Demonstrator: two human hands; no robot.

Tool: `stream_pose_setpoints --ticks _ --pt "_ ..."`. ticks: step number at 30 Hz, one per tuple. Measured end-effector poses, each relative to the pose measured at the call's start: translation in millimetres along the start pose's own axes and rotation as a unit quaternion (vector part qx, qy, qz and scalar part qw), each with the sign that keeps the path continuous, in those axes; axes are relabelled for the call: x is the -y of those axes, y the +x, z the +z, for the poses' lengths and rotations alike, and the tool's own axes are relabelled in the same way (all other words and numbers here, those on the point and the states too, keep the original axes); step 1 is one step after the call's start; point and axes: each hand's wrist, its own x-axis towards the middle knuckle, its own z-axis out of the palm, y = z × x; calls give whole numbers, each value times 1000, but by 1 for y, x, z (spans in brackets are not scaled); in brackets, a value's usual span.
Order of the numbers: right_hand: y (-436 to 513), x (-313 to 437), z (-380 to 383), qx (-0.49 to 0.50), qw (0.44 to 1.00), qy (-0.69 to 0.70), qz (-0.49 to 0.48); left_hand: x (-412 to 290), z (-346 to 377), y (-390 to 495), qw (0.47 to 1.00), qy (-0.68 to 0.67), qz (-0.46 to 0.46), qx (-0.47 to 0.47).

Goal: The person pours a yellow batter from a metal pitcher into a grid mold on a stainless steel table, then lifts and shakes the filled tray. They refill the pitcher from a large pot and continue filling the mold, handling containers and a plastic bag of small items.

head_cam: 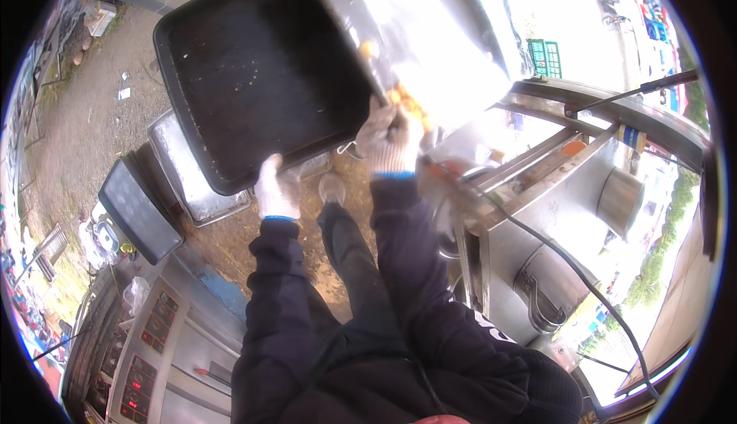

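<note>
A large black baking tray (265,78) is held up in front of me, tilted beside a bright metal surface (443,67) that is washed out by glare. My left hand (278,187), in a white knit glove, grips the tray's near rim. My right hand (390,136), gloved the same way, is at the tray's near right corner; its fingers are blurred. Small yellow-orange food pieces (407,104) lie on the bright metal just past my right hand. A few crumbs are scattered on the tray's dark face.
Below left stand a shiny metal pan (193,176) and another dark tray (141,211). An oven with lit control panels (144,360) is at lower left. On the right are a steel counter frame (518,211), a hanging black cable (567,257) and metal pots (619,202).
</note>
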Motion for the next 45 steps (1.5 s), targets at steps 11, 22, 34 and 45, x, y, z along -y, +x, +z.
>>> stream_pose_setpoints --ticks 11,22,34,45 --pt "-96 -22 -74 -23 988 -148 47 27 8 -1 992 43 -95 68" --pt "-103 32 -79 -89 986 -143 13 -101 1 72 961 269 38 41" --pt "-93 48 -79 -31 990 -131 38 -124 203 151 801 537 256 69" --pt "-91 47 -54 -106 925 -322 -173 -203 107 101 855 487 169 -54"
